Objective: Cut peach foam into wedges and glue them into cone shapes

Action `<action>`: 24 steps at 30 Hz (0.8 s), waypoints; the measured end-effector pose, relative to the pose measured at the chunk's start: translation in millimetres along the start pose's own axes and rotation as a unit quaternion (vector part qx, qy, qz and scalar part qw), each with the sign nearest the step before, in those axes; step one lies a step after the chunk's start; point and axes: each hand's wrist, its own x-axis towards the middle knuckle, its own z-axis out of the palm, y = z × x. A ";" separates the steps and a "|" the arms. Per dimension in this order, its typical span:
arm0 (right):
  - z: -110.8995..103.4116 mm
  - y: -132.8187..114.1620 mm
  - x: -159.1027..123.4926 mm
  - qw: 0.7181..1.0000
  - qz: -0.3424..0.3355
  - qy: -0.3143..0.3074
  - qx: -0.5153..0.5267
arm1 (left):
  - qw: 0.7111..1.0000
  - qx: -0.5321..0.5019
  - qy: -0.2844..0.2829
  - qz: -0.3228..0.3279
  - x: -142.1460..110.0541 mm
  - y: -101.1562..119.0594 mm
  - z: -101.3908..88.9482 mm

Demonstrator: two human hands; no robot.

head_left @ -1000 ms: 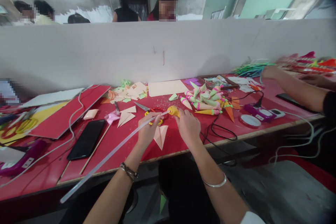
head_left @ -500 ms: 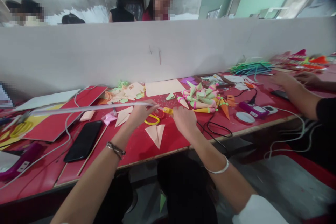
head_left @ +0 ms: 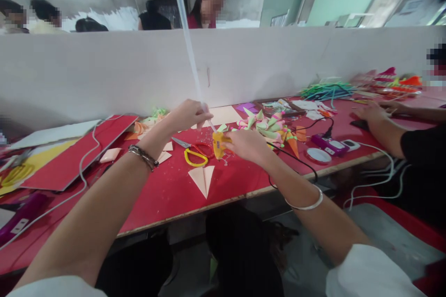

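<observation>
Long translucent stick now nearly upright

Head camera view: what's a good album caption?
Left hand holding a translucent glue stick, right hand a yellow glue gun, over a red table with scissors and pastel cones.

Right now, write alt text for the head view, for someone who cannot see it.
A person's left hand holds a long translucent stick, its lower end at a yellow glue gun in the right hand, above a red table. Scissors, a folded paper piece and a pile of paper cones lie nearby.
</observation>
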 end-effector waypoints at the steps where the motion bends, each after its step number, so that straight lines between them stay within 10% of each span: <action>1: 0.6 0.8 -0.2 1.000 -0.005 -0.006 0.008 | 1.000 0.009 -0.010 0.006 0.8 2.1 -0.4; 24: 1.7 2.2 -4.2 0.999 -0.020 0.050 0.009 | 0.999 0.000 0.001 -0.041 -0.6 29.3 8.3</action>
